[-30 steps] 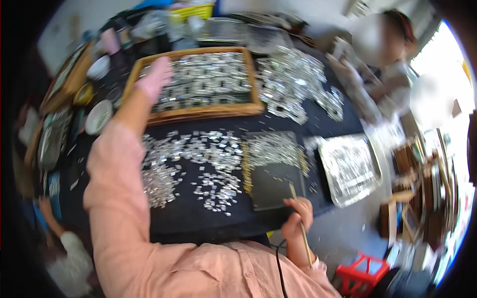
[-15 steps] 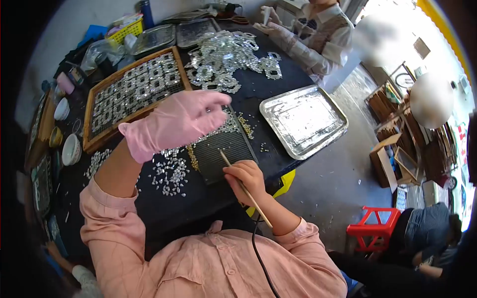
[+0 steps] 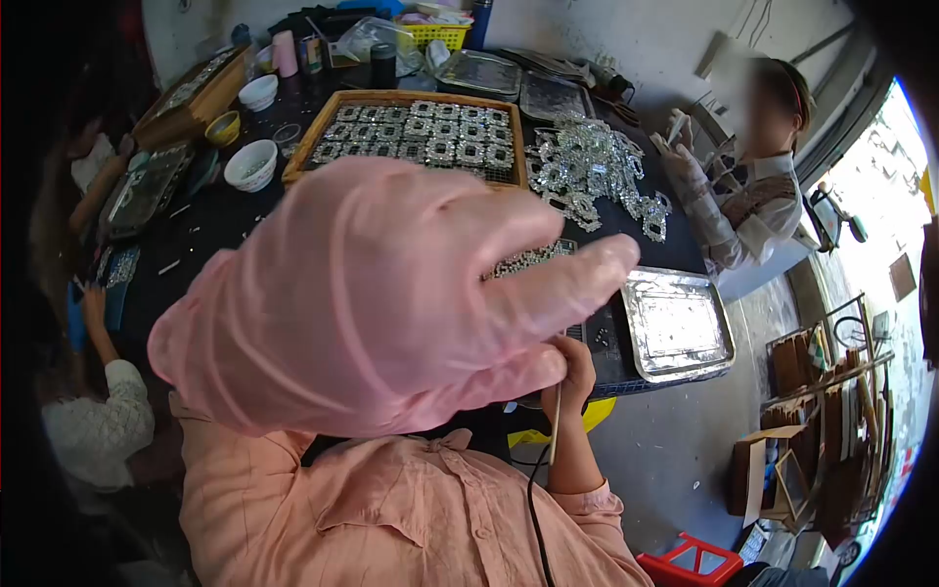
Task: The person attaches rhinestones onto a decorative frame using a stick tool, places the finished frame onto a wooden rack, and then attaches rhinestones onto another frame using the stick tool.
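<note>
My left hand (image 3: 391,293), in a pink glove, is raised very near the camera and fills the middle of the view. Its fingers are stretched and apart, and I see nothing between them. Partly behind it, my right hand (image 3: 577,377) is bare and closed around a thin wooden stick (image 3: 556,430), whose lower end points down; its upper end is hidden. Small shiny stones (image 3: 533,259) show through the gap between the gloved fingers. Most of the dark grooved board on the table is covered by the glove.
A wooden-framed tray (image 3: 518,147) of sparkling square pieces lies behind the glove, with a glittering heap (image 3: 587,161) beside it. A metal tray (image 3: 680,328) sits at the table's right edge. Bowls (image 3: 251,166) stand left. A person (image 3: 753,196) works opposite; others are at left.
My gloved left hand has come up from over the board toward the camera. The view has turned, so the table appears shifted right. My right hand still holds the stick.
</note>
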`<state>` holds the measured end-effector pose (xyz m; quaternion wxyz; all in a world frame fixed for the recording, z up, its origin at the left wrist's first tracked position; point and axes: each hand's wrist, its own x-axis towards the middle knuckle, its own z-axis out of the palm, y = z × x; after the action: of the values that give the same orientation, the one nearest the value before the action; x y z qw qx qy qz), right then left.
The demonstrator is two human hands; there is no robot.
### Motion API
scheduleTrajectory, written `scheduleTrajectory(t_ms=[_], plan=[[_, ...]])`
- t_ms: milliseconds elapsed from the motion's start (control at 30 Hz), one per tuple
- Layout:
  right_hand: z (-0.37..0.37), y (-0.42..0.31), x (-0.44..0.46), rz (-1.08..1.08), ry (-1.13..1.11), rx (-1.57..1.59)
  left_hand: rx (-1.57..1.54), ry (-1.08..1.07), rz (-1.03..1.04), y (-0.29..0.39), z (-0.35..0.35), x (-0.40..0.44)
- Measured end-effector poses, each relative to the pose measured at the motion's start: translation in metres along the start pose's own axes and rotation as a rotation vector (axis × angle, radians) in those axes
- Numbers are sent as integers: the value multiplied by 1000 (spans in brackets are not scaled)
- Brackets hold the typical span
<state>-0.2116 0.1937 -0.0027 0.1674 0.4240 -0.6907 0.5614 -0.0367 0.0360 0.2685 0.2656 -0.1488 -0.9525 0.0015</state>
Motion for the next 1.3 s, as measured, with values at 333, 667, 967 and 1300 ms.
scheduleTrajectory(t_ms=[333, 667, 967, 1300], plan=[[3, 15, -10, 188, 80, 160, -773, 485, -415, -15, -16, -188], [11, -10, -1, 182, -33, 44, -1490, 1346, -938, -14, 32, -281], [115, -112, 28, 118, -809, 332, -2156, 1582, -854, -47, 88, -322], [259, -104, 55, -284, -878, 414, -2010, 1612, -845, -104, 68, -304]])
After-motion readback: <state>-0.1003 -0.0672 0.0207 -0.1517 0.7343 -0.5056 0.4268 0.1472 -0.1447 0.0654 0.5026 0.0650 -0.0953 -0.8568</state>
